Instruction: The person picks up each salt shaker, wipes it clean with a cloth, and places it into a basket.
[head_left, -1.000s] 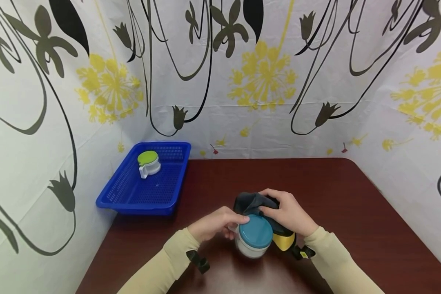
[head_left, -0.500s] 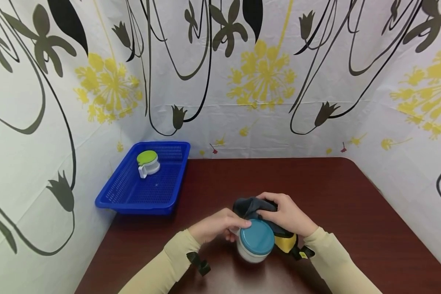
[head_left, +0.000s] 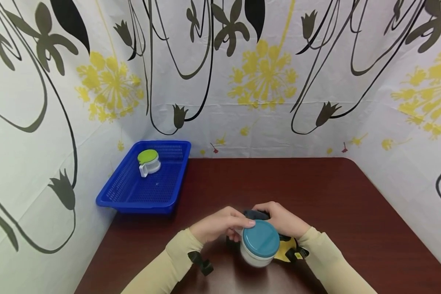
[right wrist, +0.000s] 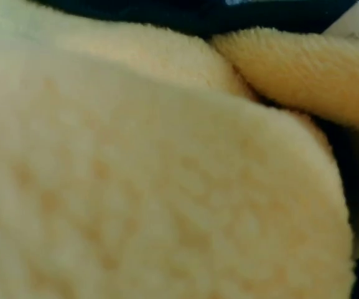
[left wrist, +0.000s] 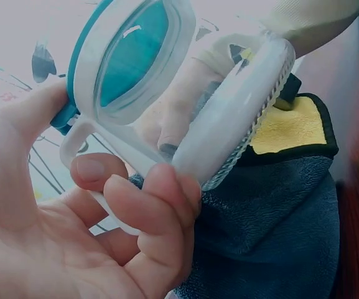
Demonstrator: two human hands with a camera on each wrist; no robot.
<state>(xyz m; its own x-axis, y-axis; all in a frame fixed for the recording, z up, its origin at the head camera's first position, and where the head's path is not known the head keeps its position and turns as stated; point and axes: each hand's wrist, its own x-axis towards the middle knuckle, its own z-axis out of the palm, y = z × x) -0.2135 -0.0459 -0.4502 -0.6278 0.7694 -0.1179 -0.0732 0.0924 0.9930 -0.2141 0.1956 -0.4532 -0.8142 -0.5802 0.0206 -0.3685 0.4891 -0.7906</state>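
A seasoning jar (head_left: pixel 261 239) with a teal flip lid and white handle is tilted in front of me. My left hand (head_left: pixel 220 224) holds it by the handle, thumb at the lid's edge; in the left wrist view the fingers (left wrist: pixel 160 193) curl round the handle (left wrist: pixel 120 143). Behind the jar, my right hand (head_left: pixel 284 220) grips a cleaning cloth (head_left: pixel 286 249) against its far side. The cloth is dark blue-grey on one face and yellow on the other. Its yellow pile (right wrist: pixel 167 174) fills the right wrist view. The jar hides part of the right fingers.
A blue plastic basket (head_left: pixel 143 204) stands at the table's left rear, holding a similar jar with a green lid (head_left: pixel 148 156). Patterned curtain (head_left: pixel 220 90) hangs along the back and sides of the dark red table (head_left: pixel 316 183).
The jar has shifted slightly right and towards me. My right hand has moved left and nearer behind it with the cloth, so less of the cloth's dark side shows.
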